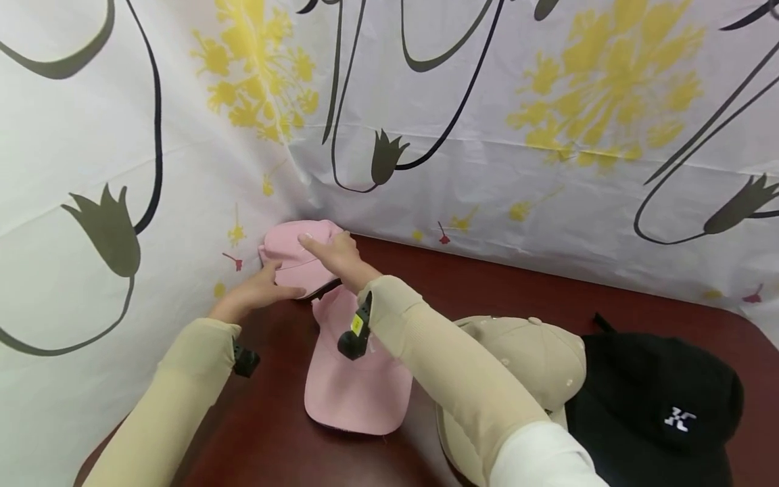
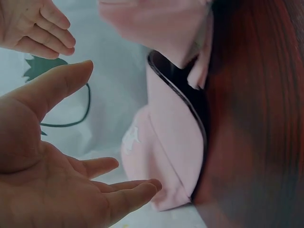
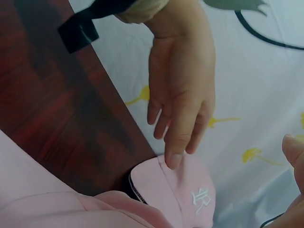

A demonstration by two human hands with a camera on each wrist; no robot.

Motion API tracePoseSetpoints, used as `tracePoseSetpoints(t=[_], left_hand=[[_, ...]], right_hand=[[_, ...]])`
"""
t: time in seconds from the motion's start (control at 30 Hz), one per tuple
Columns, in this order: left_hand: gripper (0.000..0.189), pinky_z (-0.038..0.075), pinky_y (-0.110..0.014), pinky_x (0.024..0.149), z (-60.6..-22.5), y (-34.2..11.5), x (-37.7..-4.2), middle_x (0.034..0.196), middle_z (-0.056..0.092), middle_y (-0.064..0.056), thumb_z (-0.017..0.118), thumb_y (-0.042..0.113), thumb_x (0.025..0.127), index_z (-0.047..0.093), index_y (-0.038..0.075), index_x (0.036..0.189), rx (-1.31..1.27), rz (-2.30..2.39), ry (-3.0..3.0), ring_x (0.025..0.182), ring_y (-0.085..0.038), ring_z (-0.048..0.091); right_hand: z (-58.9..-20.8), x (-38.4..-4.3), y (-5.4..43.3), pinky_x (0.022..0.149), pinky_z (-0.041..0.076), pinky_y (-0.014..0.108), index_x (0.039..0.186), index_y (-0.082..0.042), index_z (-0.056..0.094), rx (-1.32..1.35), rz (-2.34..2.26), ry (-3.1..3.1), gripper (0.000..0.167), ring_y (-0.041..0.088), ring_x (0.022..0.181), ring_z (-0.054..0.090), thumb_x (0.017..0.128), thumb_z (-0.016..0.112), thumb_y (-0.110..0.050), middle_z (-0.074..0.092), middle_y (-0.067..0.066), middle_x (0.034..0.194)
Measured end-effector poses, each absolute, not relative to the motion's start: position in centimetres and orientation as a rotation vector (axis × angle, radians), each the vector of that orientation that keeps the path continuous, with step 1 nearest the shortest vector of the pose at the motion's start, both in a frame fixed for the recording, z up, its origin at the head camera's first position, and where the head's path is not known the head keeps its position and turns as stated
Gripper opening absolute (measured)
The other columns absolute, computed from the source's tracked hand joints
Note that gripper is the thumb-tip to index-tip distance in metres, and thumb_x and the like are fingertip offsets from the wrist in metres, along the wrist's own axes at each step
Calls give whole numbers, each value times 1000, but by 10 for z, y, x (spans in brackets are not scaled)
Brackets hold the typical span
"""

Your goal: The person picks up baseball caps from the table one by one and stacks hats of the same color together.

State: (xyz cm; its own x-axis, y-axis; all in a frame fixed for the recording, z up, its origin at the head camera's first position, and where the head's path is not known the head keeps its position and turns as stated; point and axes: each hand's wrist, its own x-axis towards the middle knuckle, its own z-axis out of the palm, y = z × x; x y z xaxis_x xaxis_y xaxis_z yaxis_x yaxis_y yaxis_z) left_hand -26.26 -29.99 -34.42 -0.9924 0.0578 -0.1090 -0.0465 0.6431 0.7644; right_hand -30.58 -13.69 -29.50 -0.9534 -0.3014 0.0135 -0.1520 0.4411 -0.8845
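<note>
A pink cap (image 1: 287, 238) sits in the far left corner of the table, its brim toward me. White embroidery shows on its crown (image 3: 202, 192) in the right wrist view. My left hand (image 1: 258, 292) is at the left side of the brim, fingers spread and nothing in them. Over the cap's right side hovers my right hand (image 1: 341, 258), thumb apart from the fingers. Both palms face the cap in the left wrist view, where the left hand (image 2: 71, 180) looks relaxed. A second pink cap (image 1: 356, 392) lies just in front, partly hidden by my right wrist.
At the right are a beige cap (image 1: 529, 352), partly behind my right sleeve, and a black cap (image 1: 663, 385) with a white logo. The dark red table (image 1: 487, 284) meets a flower-printed white cloth (image 1: 462, 149) at the back and left.
</note>
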Motion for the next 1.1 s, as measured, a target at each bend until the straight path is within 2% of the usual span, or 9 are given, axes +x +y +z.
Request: tracePoseSetpoints(t=[0.27, 0.5, 0.77, 0.97, 1.1], left_hand=[[82, 21, -51, 103, -361, -314, -279, 139, 18, -37, 60, 22, 87, 8, -16, 137, -12, 1363, 2704, 128, -44, 21], [89, 16, -51, 105, -364, -321, -292, 143, 8, -35, 58, 26, 87, -1, -15, 139, -161, 1315, 2675, 132, -44, 12], [93, 9, -49, 107, -374, -323, -302, 146, -6, -31, 56, 28, 88, -11, -10, 140, -210, 1381, 2576, 135, -39, -2], [92, 10, -47, 107, -378, -325, -305, 146, -2, -31, 57, 28, 88, -8, -11, 140, -250, 1378, 2590, 135, -38, 1], [92, 11, -48, 107, -380, -323, -309, 147, 0, -29, 58, 29, 87, -5, -9, 142, -240, 1388, 2608, 135, -37, 4]], right_hand=[[-309, -326, -153, 104, 25, 42, 143, 1, 22, -205, -1420, 2528, 88, 31, 132, 24, 83, 59, -50, 24, 18, 145], [-320, -344, -156, 102, 27, 43, 142, 8, 18, -129, -1351, 2578, 95, 35, 128, 29, 82, 59, -53, 28, 24, 141], [-335, -355, -153, 104, 26, 43, 142, 7, 18, -123, -1269, 2536, 87, 33, 132, 20, 86, 57, -47, 19, 24, 144], [-341, -357, -154, 101, 30, 43, 138, 6, 31, -137, -1192, 2558, 81, 35, 127, 28, 85, 57, -48, 27, 26, 139], [-351, -367, -157, 100, 32, 43, 139, 3, 32, -102, -1199, 2534, 79, 35, 127, 30, 85, 58, -48, 29, 25, 140]])
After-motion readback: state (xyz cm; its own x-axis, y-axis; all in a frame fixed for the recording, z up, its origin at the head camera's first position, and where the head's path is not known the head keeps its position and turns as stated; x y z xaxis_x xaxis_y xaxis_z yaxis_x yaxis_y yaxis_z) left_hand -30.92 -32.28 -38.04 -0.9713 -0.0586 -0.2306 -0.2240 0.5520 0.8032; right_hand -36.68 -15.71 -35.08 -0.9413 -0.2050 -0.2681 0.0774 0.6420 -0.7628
